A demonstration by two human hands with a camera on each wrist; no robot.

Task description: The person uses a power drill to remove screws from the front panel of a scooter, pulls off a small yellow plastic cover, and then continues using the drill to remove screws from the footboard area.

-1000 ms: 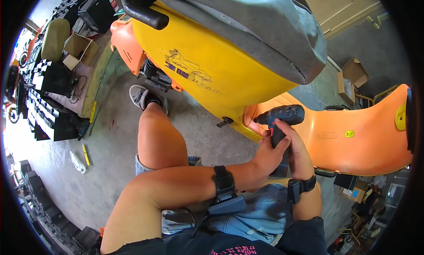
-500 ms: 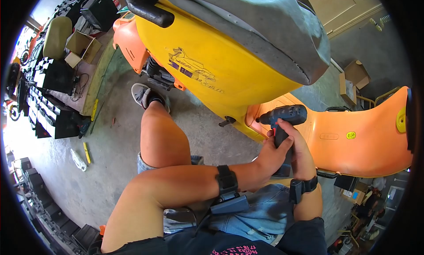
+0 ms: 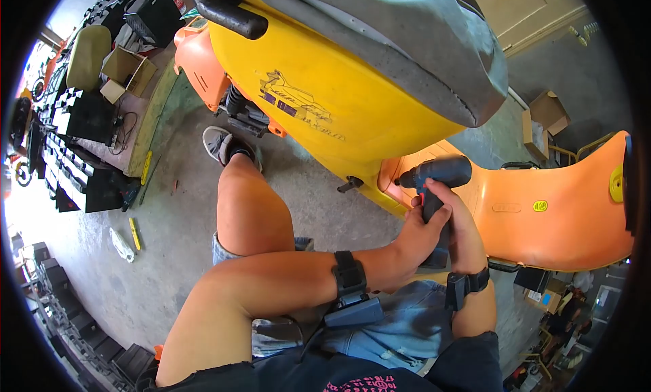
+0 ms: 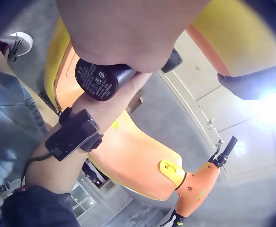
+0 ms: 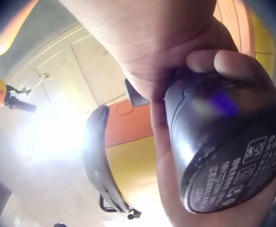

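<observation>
cordless drill (image 3: 447, 171): left hand (image 3: 419, 239) and right hand (image 3: 462, 219) clamp its handle (image 3: 432, 206); uneven pressure could tilt it, skidding the nose (image 3: 399, 182) across the orange panel (image 3: 512, 236).

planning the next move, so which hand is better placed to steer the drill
Right, probably: the right hand holds the drill from behind, thumb up near its body; the left hand grips lower.

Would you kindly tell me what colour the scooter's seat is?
The seat is grey, clearest in the head view.
</observation>
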